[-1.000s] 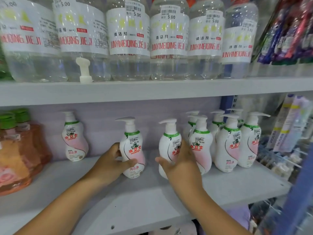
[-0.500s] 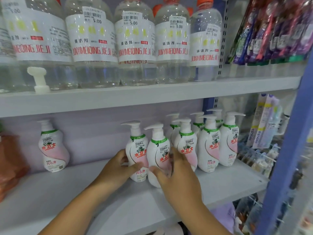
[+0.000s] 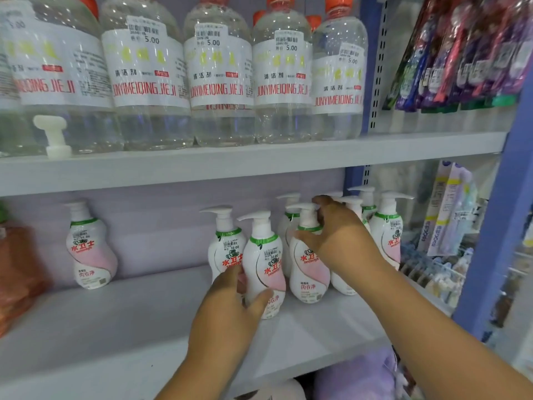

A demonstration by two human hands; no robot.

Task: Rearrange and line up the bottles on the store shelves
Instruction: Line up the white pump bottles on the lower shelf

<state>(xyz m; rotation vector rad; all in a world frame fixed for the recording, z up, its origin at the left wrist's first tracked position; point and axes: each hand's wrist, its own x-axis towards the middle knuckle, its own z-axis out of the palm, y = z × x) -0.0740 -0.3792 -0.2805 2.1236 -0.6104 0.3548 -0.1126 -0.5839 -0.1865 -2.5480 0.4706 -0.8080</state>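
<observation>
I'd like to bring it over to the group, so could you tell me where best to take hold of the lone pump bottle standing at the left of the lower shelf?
Grip the lone pump bottle around its narrowed waist, coming from the open front of the lower shelf. It stands upright with free space on both sides, and the slim pump neck looks less secure.

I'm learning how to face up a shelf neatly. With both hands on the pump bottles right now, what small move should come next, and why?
Probably slide the front bottle, gripped by the left hand, back and right beside the bottle the right hand holds. It stands forward of the cluster, out of line.
</observation>
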